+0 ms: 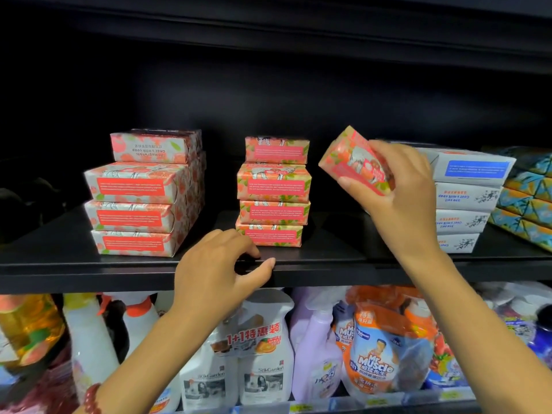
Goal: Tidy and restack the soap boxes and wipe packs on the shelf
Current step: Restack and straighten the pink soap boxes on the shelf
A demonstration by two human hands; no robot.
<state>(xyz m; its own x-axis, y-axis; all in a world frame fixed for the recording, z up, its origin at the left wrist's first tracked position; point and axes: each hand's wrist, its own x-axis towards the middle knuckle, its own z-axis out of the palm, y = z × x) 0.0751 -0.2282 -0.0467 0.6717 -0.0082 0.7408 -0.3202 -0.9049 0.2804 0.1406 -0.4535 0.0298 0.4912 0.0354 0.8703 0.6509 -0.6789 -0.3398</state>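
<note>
My right hand (397, 186) is clamped on a pink soap box (357, 162). I hold it tilted in the air, between the middle pink stack (274, 191) and the white soap boxes (466, 198). I think it goes on top of that stack, which looks a bit crooked. My left hand (219, 264) rests loosely on the shelf (328, 264) edge and grips nothing, maybe to steady me.

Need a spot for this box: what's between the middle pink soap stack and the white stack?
Head view: the right hand holds a tilted pink soap box there; the shelf below is bare.
</note>
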